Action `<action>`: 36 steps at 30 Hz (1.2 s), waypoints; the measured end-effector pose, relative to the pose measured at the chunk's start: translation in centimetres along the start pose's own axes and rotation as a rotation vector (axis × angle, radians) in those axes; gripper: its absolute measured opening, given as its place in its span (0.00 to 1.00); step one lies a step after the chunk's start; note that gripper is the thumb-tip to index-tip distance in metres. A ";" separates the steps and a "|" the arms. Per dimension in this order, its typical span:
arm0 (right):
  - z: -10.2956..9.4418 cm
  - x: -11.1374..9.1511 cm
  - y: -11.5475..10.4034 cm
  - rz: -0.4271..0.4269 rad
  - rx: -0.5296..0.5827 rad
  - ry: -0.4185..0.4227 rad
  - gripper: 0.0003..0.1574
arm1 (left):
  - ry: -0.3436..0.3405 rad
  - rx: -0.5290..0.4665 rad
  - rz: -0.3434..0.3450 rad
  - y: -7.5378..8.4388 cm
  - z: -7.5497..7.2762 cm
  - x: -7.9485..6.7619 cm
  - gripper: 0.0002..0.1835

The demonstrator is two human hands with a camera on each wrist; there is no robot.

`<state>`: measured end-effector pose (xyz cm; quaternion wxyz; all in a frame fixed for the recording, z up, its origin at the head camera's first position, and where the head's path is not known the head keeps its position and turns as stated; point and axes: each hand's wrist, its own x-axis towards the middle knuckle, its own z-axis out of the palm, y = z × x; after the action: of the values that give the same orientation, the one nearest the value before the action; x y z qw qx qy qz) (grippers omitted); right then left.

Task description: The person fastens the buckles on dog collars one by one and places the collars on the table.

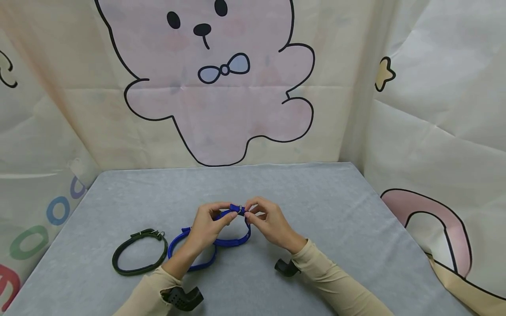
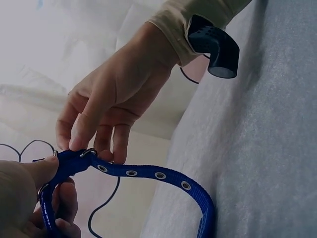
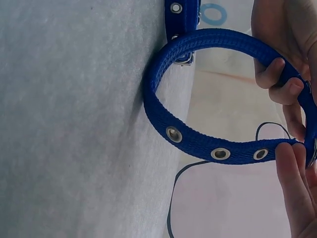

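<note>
Both hands hold a blue pet collar (image 1: 233, 242) with metal eyelets, its loop touching or just over the grey table. My left hand (image 1: 207, 224) pinches the collar by its buckle end, thumb on the strap. My right hand (image 1: 272, 221) pinches it right beside, fingertips at a metal ring on the strap, as the left wrist view shows close up. Several eyelets run along the band (image 3: 220, 153) below the hands. A second blue collar (image 1: 203, 265) lies on the table under my left forearm, partly hidden by it. Left of it lies a dark green collar (image 1: 118, 252), closed into a loop.
The grey cloth-covered table (image 1: 316, 197) reaches back to a curtain (image 1: 237, 109) printed with a cartoon bear. Light printed sheets hang on both sides. A black camera mount (image 1: 183, 298) sits on the left wrist, another (image 1: 286, 267) on the right.
</note>
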<state>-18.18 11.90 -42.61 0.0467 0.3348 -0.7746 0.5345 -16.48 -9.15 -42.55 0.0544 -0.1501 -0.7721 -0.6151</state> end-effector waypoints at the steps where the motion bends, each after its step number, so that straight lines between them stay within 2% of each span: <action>1: 0.0 0.0 0.0 -0.001 0.002 0.000 0.07 | 0.000 0.004 0.001 0.0 0.0 0.0 0.12; 8: -0.1 0.0 -0.4 0.013 -0.073 -0.011 0.18 | 0.011 0.038 0.035 0.1 0.2 -0.1 0.07; 16: -0.2 0.0 -0.9 -0.053 -0.207 -0.034 0.13 | 0.025 0.072 0.064 0.5 0.6 -0.4 0.04; 23: -0.7 -0.1 -1.0 -0.044 -0.248 -0.046 0.14 | -0.004 0.056 0.085 0.8 0.6 -0.7 0.07; 29: -0.9 0.1 -1.1 -0.104 -0.292 -0.064 0.14 | 0.001 0.090 0.076 1.0 0.7 -0.7 0.08; 36: -1.0 0.0 -1.1 -0.139 -0.291 -0.035 0.12 | 0.014 0.121 0.024 1.4 0.9 -0.7 0.06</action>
<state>-17.80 12.51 -41.28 0.1183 0.3865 -0.8194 0.4065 -15.29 -8.15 -41.62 0.0762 -0.1516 -0.8055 -0.5678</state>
